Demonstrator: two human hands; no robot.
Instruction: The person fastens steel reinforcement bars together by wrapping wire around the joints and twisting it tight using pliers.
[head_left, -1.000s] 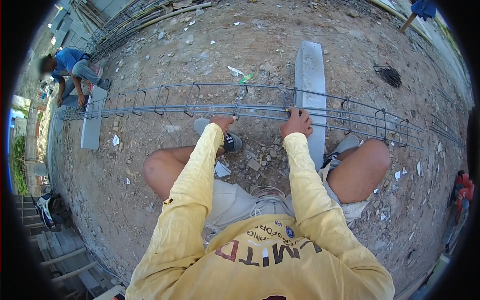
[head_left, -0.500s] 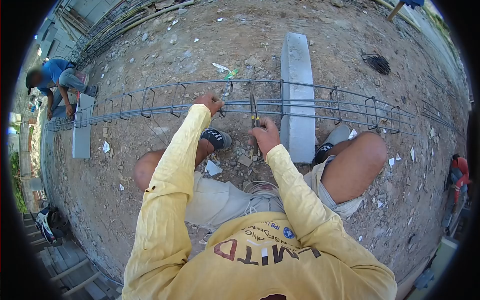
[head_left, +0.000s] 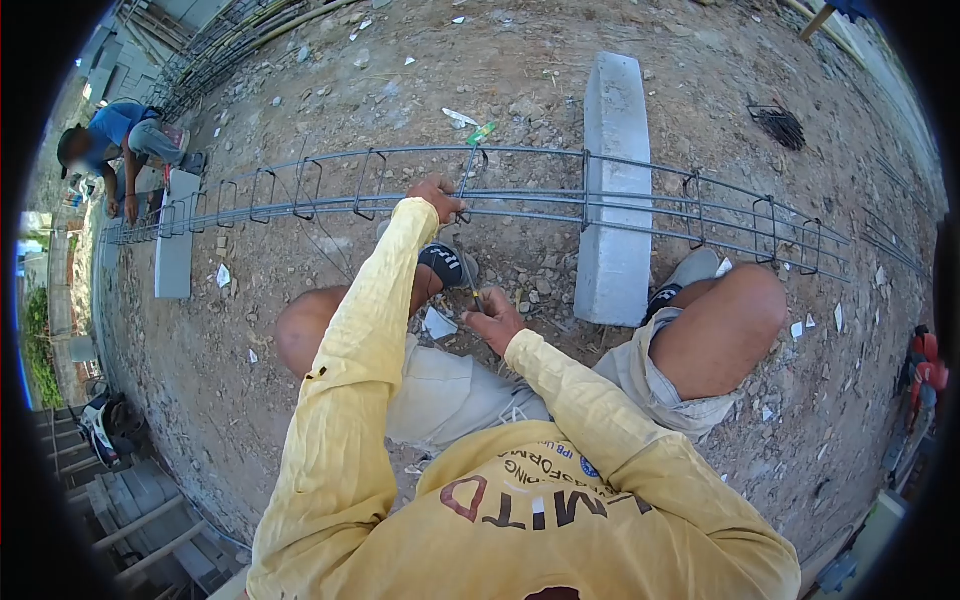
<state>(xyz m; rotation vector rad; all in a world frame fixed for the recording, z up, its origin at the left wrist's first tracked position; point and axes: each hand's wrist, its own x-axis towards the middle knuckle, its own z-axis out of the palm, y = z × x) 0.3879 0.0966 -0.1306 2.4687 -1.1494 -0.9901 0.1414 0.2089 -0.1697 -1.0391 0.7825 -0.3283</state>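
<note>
Rebar cage (head_left: 525,193) runs long — slim, grey, open-sided.

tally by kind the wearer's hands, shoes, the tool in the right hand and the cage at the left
Bare left hand and right hand: 2
Grey shoes: 2
Slim dark metal hand tool: 1
Long grey steel-bar cage: 1
Total: 6

A long, narrow rebar cage (head_left: 530,195) of grey bars with dark rectangular stirrups stretches left to right across two pale concrete blocks (head_left: 613,268). Slim dark pincers (head_left: 471,275), touched with yellow, tilt from the right hand (head_left: 495,322) toward it.
</note>
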